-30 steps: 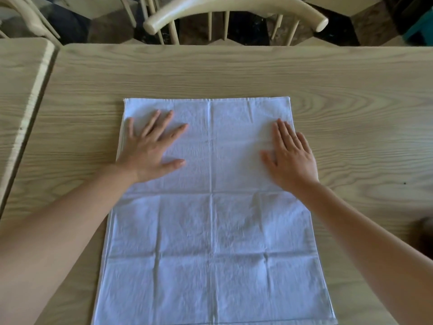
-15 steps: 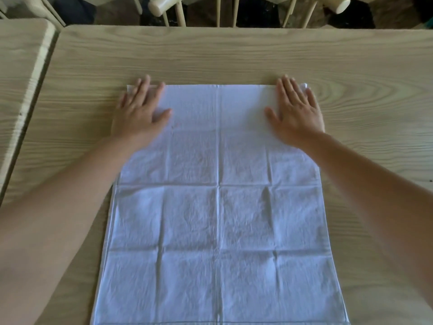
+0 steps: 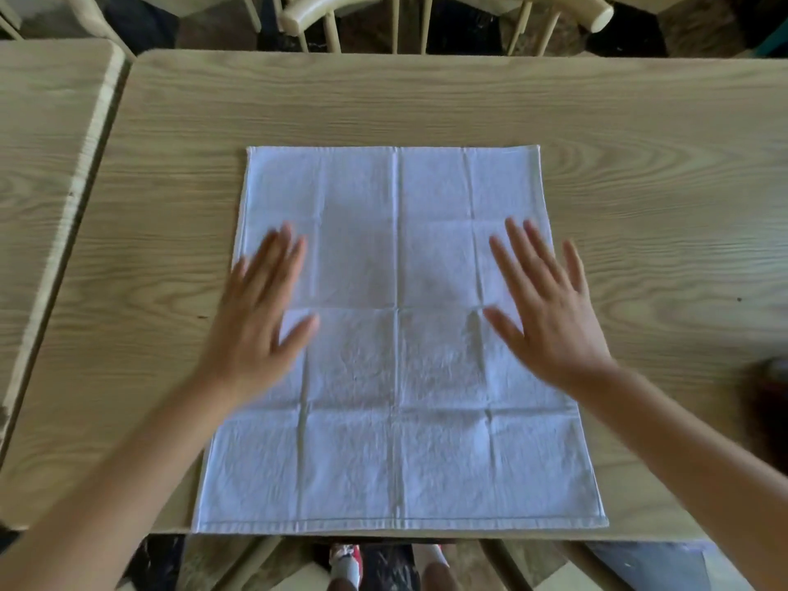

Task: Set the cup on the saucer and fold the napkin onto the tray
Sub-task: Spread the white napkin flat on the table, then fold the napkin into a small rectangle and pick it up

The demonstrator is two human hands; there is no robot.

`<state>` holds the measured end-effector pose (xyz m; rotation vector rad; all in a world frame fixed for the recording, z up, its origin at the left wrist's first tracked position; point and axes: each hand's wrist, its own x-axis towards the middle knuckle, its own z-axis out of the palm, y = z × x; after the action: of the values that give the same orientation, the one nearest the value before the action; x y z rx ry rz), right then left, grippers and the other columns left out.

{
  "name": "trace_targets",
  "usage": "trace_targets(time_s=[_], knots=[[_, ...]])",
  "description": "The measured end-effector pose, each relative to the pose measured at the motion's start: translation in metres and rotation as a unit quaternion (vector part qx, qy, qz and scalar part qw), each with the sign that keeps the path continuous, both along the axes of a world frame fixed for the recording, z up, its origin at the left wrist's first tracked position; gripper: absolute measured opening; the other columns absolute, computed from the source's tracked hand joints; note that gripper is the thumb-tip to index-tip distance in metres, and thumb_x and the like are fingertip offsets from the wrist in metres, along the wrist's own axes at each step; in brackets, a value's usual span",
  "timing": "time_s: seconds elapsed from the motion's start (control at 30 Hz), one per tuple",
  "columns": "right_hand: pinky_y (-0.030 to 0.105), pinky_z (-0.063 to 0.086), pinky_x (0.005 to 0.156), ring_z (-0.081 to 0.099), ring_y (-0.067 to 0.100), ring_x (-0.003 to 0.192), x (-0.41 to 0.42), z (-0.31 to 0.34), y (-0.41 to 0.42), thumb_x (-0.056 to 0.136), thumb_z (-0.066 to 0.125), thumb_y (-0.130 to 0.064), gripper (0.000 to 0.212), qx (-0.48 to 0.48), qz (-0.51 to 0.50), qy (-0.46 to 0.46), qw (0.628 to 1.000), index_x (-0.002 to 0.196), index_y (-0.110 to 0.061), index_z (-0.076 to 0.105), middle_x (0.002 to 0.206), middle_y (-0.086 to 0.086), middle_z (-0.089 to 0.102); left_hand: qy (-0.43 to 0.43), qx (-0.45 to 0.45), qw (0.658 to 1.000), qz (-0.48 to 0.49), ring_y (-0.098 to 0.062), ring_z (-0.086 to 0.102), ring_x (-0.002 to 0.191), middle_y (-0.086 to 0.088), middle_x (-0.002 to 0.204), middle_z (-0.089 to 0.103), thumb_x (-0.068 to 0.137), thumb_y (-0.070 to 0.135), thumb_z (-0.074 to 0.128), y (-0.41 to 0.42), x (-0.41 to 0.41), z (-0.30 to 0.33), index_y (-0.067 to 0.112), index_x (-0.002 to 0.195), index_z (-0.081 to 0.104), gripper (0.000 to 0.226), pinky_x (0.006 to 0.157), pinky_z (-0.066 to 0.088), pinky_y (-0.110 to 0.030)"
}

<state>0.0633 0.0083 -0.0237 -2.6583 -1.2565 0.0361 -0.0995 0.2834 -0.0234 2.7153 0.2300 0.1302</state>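
A white napkin [image 3: 396, 347] lies spread flat on the wooden table [image 3: 426, 104], creased into a grid, its near edge at the table's front edge. My left hand [image 3: 260, 317] hovers flat over the napkin's left side, fingers spread and blurred. My right hand [image 3: 546, 309] is flat over the napkin's right side, fingers spread. Neither hand holds anything. No cup, saucer or tray is clearly in view.
A dark blurred object [image 3: 772, 390] sits at the table's right edge. A second wooden table [image 3: 47, 164] stands to the left across a narrow gap. A pale wooden chair [image 3: 443, 19] is tucked at the far side. Feet show below the near edge.
Both hands slid up to the napkin's far corners, then came back toward me to its middle. The camera has pulled back, showing the whole napkin.
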Motion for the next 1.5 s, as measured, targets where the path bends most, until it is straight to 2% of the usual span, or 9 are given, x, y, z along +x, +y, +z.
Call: trace_targets(time_s=[0.3,0.67,0.83,1.0,1.17,1.27,1.4,1.47,1.5], knots=[[0.055,0.021,0.105,0.014,0.024,0.141,-0.137,-0.01,-0.095,0.091,0.021,-0.059,0.067,-0.146,0.185,0.002,0.972,0.144,-0.018,0.026,0.151,0.009,0.029,0.157,0.086,0.97,-0.163,-0.022,0.012,0.144,-0.007,0.157,0.015,0.082,0.07,0.038,-0.056,-0.16,-0.02,0.021,0.147,0.021,0.083,0.111,0.008,-0.058],[0.047,0.024,0.108,0.021,0.021,0.142,-0.139,-0.026,-0.114,0.088,0.046,-0.042,0.062,-0.089,0.196,-0.013,0.977,0.143,-0.02,0.03,0.148,0.005,0.035,0.182,0.165,0.955,-0.168,-0.026,0.017,0.142,-0.01,0.154,0.024,0.088,0.048,0.036,-0.056,-0.164,-0.017,0.022,0.147,0.02,0.066,0.111,0.012,-0.057],[0.05,0.04,0.099,0.051,0.03,0.123,-0.135,-0.017,-0.121,0.091,0.05,-0.028,0.034,0.042,0.228,-0.031,0.972,0.113,-0.008,0.067,0.127,0.011,0.06,0.121,0.07,0.974,-0.177,-0.023,0.036,0.134,-0.007,0.144,0.041,0.099,0.039,0.017,-0.046,-0.166,-0.002,0.017,0.133,0.048,0.051,0.114,0.016,-0.042],[0.049,0.053,0.087,0.062,0.03,0.109,-0.133,-0.001,-0.121,0.087,0.049,-0.014,0.026,0.066,0.22,-0.011,0.973,0.087,-0.005,0.074,0.113,0.014,0.068,0.116,-0.025,0.98,-0.158,-0.019,0.052,0.121,-0.006,0.126,0.06,0.099,0.041,0.022,-0.044,-0.164,0.013,0.01,0.111,0.066,0.055,0.11,0.022,-0.012],[0.044,0.055,0.085,0.064,0.023,0.107,-0.13,0.011,-0.115,0.083,0.048,-0.011,0.027,0.042,0.204,0.017,0.978,0.085,-0.008,0.074,0.11,0.008,0.07,0.142,-0.131,0.979,-0.068,0.002,0.04,0.128,0.013,0.132,0.051,0.088,0.02,0.057,-0.039,-0.157,0.012,0.024,0.11,0.065,0.024,0.104,0.024,-0.004],[0.031,0.06,0.068,0.071,0.017,0.088,-0.133,0.022,-0.111,0.082,0.055,-0.009,0.019,0.045,0.124,0.109,0.985,0.084,-0.009,0.074,0.093,0.003,0.076,0.236,-0.213,0.947,-0.049,0.02,0.031,0.124,0.025,0.131,0.046,0.089,0.016,0.058,-0.033,-0.154,0.018,0.034,0.109,0.064,0.027,0.1,0.023,0.001],[0.02,0.046,0.057,0.061,0.006,0.061,-0.125,0.049,-0.117,0.09,0.056,-0.021,0.018,-0.053,0.041,0.323,0.944,0.084,-0.037,0.062,0.07,-0.013,0.067,0.343,-0.298,0.889,-0.052,0.016,0.051,0.109,0.031,0.114,0.059,0.089,0.024,0.059,-0.022,-0.148,0.044,0.042,0.101,0.065,0.022,0.089,0.038,-0.002],[0.014,0.04,0.057,0.056,0.0,0.061,-0.116,0.065,-0.121,0.089,0.054,-0.033,0.022,-0.077,0.053,0.381,0.92,0.074,-0.049,0.055,0.067,-0.022,0.062,0.392,-0.338,0.852,-0.085,0.004,0.062,0.073,0.024,0.078,0.067,0.087,0.04,0.058,-0.018,-0.144,0.063,0.037,0.083,0.071,0.014,0.065,0.044,-0.01],[0.012,0.04,0.057,0.055,-0.002,0.06,-0.111,0.073,-0.122,0.086,0.054,-0.04,0.018,-0.085,0.055,0.402,0.91,0.072,-0.051,0.057,0.069,-0.026,0.062,0.407,-0.344,0.839,-0.108,-0.002,0.05,0.056,0.018,0.06,0.055,0.085,0.047,0.057,-0.014,-0.142,0.072,0.035,0.071,0.068,0.022,0.054,0.035,-0.015]])
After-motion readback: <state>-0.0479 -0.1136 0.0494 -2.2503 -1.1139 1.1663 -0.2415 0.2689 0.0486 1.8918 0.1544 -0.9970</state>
